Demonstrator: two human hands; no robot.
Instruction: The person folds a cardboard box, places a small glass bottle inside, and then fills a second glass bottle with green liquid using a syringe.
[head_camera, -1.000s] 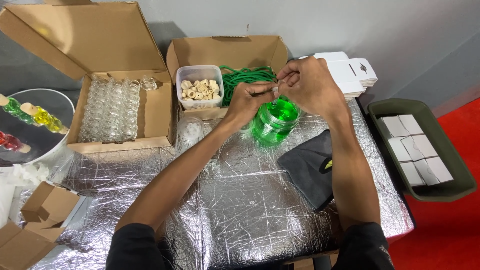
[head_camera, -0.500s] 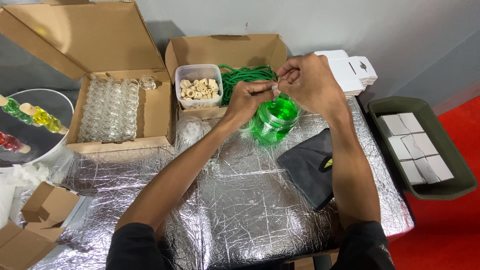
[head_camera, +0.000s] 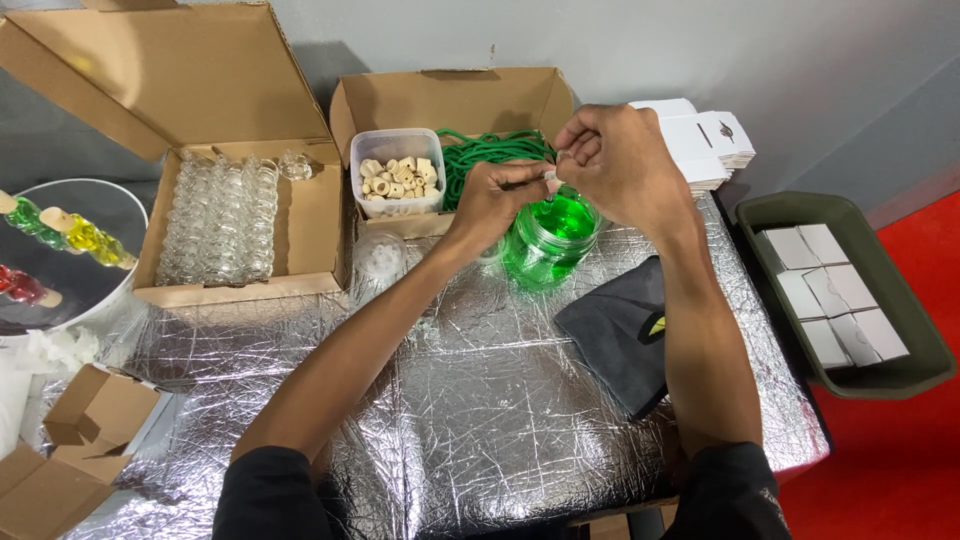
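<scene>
- Left hand (head_camera: 497, 197) and right hand (head_camera: 618, 160) meet above the green jar (head_camera: 551, 243); fingertips of both pinch one small pale item (head_camera: 551, 178) between them, too small to identify
- Both hands closed on that item; neither hand appears to touch the jar
- Green jar stands upright just below the pinch, open mouth up, on the foil-covered table (head_camera: 450, 400)
- Behind the pinch: cardboard box with green cord (head_camera: 490, 150); to its left, a clear tub of pale wooden beads (head_camera: 398, 175)
- Farther left of the grip: open carton of small glass bottles (head_camera: 220, 215)
- Below right of the grip: dark cloth (head_camera: 615, 335) on the foil
- Well to the right: green tray (head_camera: 890, 375) of white boxes
</scene>
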